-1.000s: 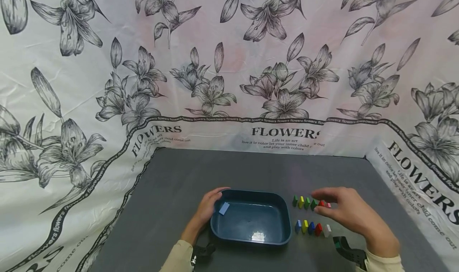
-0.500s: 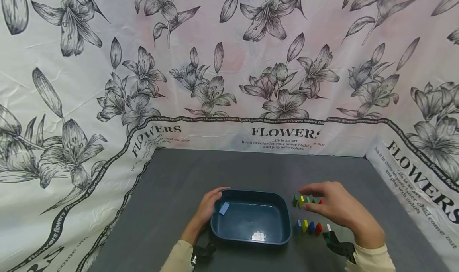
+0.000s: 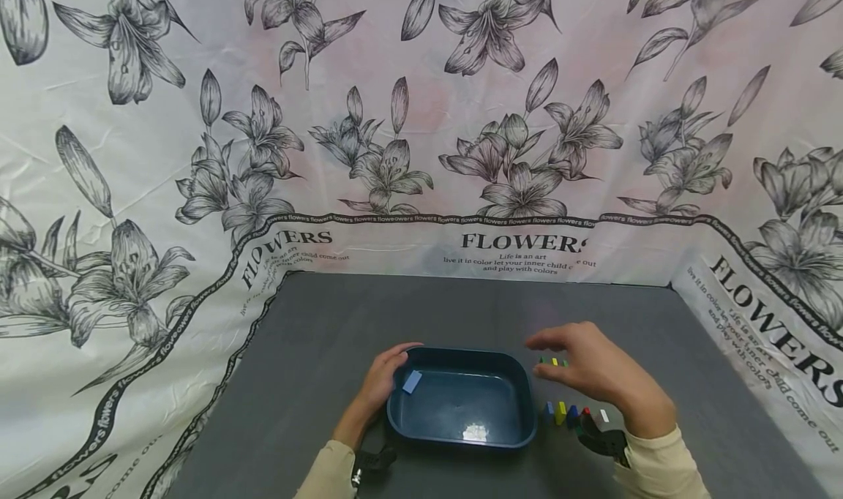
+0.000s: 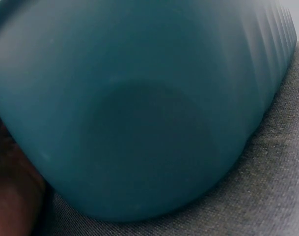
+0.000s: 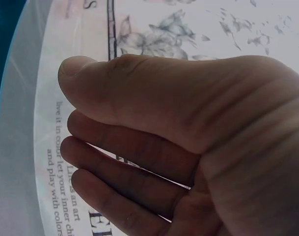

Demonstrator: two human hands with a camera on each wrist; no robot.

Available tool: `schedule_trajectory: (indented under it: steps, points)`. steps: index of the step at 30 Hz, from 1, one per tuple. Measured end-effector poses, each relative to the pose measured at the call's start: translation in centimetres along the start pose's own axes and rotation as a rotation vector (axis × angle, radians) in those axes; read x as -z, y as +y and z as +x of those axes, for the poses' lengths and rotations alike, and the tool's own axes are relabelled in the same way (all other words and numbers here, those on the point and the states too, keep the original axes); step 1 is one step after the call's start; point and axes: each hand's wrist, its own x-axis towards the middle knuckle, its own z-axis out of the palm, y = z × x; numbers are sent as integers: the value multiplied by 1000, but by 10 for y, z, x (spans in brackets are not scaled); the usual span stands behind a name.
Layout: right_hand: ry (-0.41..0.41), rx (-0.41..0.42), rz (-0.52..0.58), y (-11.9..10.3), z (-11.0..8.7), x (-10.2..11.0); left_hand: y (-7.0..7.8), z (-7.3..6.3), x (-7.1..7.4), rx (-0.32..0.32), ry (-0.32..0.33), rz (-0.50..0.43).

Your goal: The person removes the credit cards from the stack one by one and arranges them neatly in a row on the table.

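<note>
My left hand [image 3: 377,382] grips the left rim of a dark blue rectangular tray [image 3: 461,411]; the tray's outer corner fills the left wrist view. Inside the tray, near its left side, lies a light blue block [image 3: 411,382]. Over the back row of small upright blocks hovers my right hand [image 3: 596,364], thumb and fingers apart with nothing between them. A yellow block [image 3: 555,362] and a green block [image 3: 564,363] show beside its thumb; the hand hides the rest of that row. In the right wrist view the fingers [image 5: 124,147] are loosely bent.
A front row stands right of the tray: a light blue block [image 3: 549,411], a yellow block [image 3: 560,413], a dark blue block, a red block [image 3: 586,411] and a white block [image 3: 604,416]. The grey table [image 3: 395,309] meets a flower-printed cloth [image 3: 395,250] behind.
My right hand has moved left along the back row toward the tray, now covering its red and some green blocks. The left hand, tray and light blue block have stayed put.
</note>
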Motion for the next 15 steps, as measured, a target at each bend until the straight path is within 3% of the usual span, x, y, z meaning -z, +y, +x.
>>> schedule_trajectory:
  steps: [4, 15]
  points:
    - [-17, -12, 22, -5, 6, -3, 0, 0, 0, -2, -2, 1]
    - [-31, 55, -2, -14, 23, -14, 1, -1, 0, -9, 3, 12]
